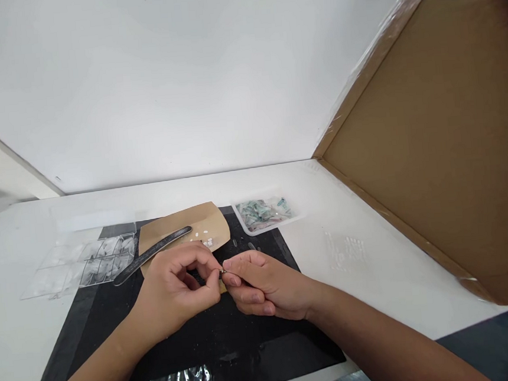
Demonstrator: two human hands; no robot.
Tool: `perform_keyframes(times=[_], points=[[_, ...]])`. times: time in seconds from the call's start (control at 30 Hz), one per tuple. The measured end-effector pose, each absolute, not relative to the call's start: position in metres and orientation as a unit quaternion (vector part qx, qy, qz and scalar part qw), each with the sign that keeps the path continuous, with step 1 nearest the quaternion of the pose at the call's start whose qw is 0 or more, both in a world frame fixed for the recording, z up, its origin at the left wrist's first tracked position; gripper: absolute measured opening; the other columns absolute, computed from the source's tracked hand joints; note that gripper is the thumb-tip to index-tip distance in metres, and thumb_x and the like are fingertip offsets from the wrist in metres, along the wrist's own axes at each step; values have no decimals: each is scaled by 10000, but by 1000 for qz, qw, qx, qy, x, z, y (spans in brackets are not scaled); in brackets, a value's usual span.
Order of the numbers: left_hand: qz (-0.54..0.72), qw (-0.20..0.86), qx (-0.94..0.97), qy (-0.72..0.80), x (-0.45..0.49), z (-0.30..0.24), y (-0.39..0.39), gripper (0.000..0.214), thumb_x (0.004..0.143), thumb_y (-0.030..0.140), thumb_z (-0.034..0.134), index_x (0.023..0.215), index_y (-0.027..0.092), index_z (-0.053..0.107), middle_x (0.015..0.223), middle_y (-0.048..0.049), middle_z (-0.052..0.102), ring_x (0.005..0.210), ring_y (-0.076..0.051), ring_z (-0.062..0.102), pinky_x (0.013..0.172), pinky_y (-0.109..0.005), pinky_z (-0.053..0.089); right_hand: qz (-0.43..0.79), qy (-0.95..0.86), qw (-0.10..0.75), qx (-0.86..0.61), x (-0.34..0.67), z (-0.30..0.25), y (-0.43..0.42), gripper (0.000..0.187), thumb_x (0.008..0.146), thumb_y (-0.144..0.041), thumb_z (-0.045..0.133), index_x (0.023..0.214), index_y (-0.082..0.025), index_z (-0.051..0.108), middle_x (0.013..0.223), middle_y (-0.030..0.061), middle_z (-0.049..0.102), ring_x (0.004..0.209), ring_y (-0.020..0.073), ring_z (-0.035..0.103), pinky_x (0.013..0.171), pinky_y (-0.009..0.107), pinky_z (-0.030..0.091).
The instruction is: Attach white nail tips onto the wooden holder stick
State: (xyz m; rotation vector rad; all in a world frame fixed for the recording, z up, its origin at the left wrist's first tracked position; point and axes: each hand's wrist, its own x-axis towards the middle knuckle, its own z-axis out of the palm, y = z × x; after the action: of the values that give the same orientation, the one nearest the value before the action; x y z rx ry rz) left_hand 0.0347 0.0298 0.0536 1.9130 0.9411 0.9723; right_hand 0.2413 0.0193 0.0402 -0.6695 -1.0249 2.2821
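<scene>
My left hand and my right hand meet above a black mat. Thumb and forefinger of each are closed in a pinch, the fingertips almost touching. Between them is a tiny dark, shiny piece, too small to name. A bit of something yellowish shows just below the fingertips. Behind my left hand lies a curved brown sheet with several small white oval pieces on it. A dark nail file rests slantwise across the sheet's left side.
A clear compartment box with translucent pieces stands at the left. Behind the mat sits a white tray of small teal and clear packets. Small clear pieces lie on the white table at right, beside a cardboard wall.
</scene>
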Motion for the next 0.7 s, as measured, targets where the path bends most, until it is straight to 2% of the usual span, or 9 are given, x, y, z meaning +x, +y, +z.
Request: perform_keyframes(times=[0.27,0.43,0.7], points=[[380,475,716,341,31,54,35,63,878,158,742,818,150,761,729,-40,692,503,-105,646,405,-168,543,857,-372,266,-236,245,40,22,404,1035,-487,623,783,-193,507,493,-121,419,362,29,298,393,160,240],[382,516,699,315,27,50,38,50,896,184,762,873,144,779,803,-75,713,574,-148,715,403,-192,586,860,-376,260,-226,246,40,23,410,1036,-497,632,787,-193,512,485,-123,425,352,30,306,383,152,247],[361,580,677,274,22,49,40,95,923,216,779,971,136,797,860,-68,678,651,-158,736,456,-228,670,859,-396,250,-206,249,42,23,429,1034,-525,639,794,-190,519,487,-125,431,347,28,328,367,136,277]])
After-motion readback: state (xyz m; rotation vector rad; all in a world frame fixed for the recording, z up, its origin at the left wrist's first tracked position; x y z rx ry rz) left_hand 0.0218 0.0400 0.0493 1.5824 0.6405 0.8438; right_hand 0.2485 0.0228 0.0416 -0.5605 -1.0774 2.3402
